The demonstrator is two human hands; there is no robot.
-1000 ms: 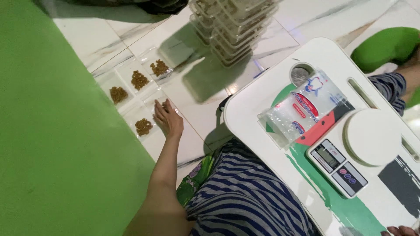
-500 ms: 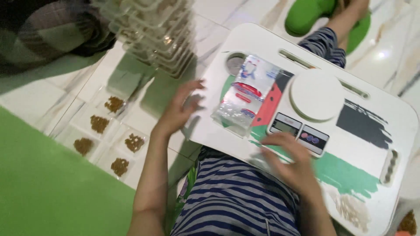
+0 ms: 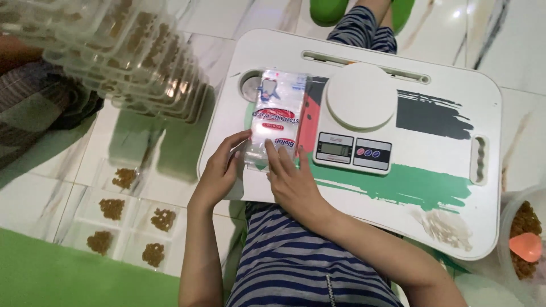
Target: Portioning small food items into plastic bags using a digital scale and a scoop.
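**Bright, even light, soft at the left edge**

I see bright indoor light. Glare spots the far floor tiles (image 3: 455, 14). The stacked containers (image 3: 125, 51) at far left look blurred and cast a soft shadow. The lap tray (image 3: 443, 227) is sharp.

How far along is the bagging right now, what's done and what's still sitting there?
Done: five small clear bags of brown pellets lie on the floor. In hand: the left hand and right hand both hold the stack of empty pouches on the lap desk. Left: the scale platform is bare, and the tub of pellets with its orange scoop waits at the right.
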